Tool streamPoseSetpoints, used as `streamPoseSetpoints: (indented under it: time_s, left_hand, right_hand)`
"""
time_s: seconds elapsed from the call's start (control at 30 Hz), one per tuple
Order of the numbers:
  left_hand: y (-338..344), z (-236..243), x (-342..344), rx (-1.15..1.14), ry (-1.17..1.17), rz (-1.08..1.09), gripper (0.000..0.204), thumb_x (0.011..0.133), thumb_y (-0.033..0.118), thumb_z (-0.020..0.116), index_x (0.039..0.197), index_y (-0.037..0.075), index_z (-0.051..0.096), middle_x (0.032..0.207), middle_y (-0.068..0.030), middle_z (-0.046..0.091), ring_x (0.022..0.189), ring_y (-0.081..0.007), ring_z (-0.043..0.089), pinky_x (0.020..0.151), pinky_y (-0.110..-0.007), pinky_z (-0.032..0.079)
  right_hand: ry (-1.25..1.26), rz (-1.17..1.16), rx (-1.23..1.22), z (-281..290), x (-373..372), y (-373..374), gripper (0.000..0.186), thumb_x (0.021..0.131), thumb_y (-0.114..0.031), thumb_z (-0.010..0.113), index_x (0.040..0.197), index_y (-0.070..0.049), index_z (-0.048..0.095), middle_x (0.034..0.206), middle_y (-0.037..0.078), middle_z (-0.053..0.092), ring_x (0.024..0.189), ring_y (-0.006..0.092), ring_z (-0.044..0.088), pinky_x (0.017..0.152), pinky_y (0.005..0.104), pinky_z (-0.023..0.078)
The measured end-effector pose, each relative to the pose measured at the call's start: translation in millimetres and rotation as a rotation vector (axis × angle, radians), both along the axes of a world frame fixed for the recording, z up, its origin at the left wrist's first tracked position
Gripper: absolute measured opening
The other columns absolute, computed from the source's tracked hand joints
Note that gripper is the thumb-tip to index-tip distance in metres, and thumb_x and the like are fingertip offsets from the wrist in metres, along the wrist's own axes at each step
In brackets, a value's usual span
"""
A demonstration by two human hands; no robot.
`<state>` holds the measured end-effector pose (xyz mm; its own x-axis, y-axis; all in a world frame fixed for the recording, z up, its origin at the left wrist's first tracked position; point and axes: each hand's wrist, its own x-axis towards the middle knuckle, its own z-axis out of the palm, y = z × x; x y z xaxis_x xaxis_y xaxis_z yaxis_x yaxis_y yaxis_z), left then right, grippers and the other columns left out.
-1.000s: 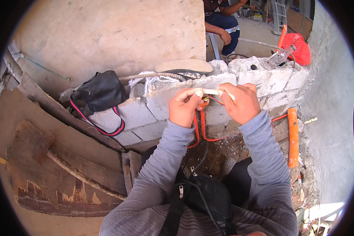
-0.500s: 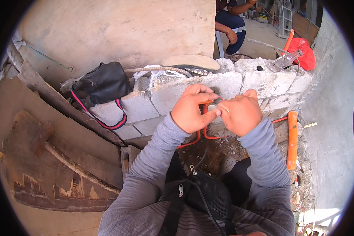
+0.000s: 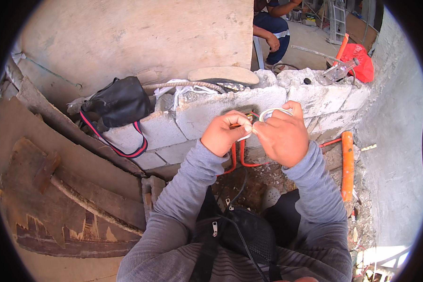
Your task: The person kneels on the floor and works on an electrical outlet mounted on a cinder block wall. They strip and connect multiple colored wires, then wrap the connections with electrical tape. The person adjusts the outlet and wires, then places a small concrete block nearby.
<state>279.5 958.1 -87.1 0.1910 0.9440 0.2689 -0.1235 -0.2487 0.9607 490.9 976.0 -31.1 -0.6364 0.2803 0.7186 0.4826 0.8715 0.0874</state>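
The left grip (image 3: pixel 224 133) and right grip (image 3: pixel 284 139) are pinching a thin looped white strip (image 3: pixel 270 110); slackening could be letting it slip.

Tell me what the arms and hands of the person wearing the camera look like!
The left sleeve and right sleeve are long, soft-looking and grey, with lots of wrinkles, and they reach to the wrists. The left hand and right hand are bare, with no gloves.

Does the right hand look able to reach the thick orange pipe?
Probably yes: nothing visible blocks the way from the right hand to the thick orange pipe, though that hand holds a white strip.
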Motion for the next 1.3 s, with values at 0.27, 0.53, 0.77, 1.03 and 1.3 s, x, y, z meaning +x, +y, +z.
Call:
streamPoseSetpoints:
  time_s: [0.27,0.53,0.77,1.03,1.3]
  left_hand:
    - [-0.3,-42.9,-6.7,-0.315,-0.415,0.020,0.015,0.101,0.012,0.060,0.111,0.003,0.066,0.101,-0.0069,0.069,0.089,-0.0171,0.067,0.080,-0.037,0.058]
    - [-2.8,-63.9,-12.6,-0.095,-0.322,0.015,0.015,0.096,0.005,0.067,0.110,0.000,0.066,0.091,-0.0058,0.069,0.079,-0.0132,0.064,0.077,-0.031,0.056]
    - [1.3,-103.8,-19.9,-0.210,-0.266,0.102,0.019,0.093,0.002,0.070,0.112,0.000,0.064,0.090,-0.0046,0.069,0.079,-0.0128,0.065,0.075,-0.028,0.055]
    - [7.7,-120.3,-25.7,-0.168,-0.233,0.160,0.022,0.094,0.001,0.070,0.114,0.001,0.062,0.097,-0.0061,0.071,0.085,-0.0126,0.067,0.078,-0.030,0.057]
    - [5.0,-109.7,-21.1,-0.097,-0.267,0.200,0.027,0.094,0.000,0.070,0.119,0.001,0.060,0.104,-0.0097,0.072,0.091,-0.0150,0.069,0.080,-0.031,0.058]
  right_hand:
    - [0.143,-0.089,0.021,11.9,11.0,29.2,0.021,0.091,-0.025,0.070,0.107,-0.013,0.073,0.072,0.002,0.061,0.074,0.0214,0.057,0.091,0.0424,0.035]
    - [-0.143,-0.566,-0.069,-18.5,41.6,174.4,0.055,0.094,-0.031,0.068,0.145,-0.013,0.053,0.091,0.005,0.071,0.097,0.0240,0.061,0.095,0.0468,0.032]
    - [-0.042,-0.532,0.022,-51.6,35.4,197.7,0.035,0.092,-0.032,0.070,0.120,-0.012,0.071,0.093,0.004,0.071,0.102,0.0240,0.058,0.094,0.0476,0.033]
    - [0.357,0.005,-0.715,-68.3,-32.5,48.0,0.031,0.089,-0.027,0.078,0.103,-0.001,0.071,0.088,0.009,0.071,0.075,0.0175,0.063,0.072,0.0339,0.053]
    - [0.517,0.272,-1.418,-133.8,-60.2,40.9,0.025,0.096,-0.017,0.070,0.111,0.003,0.069,0.098,0.009,0.075,0.081,0.0120,0.067,0.076,0.0292,0.055]
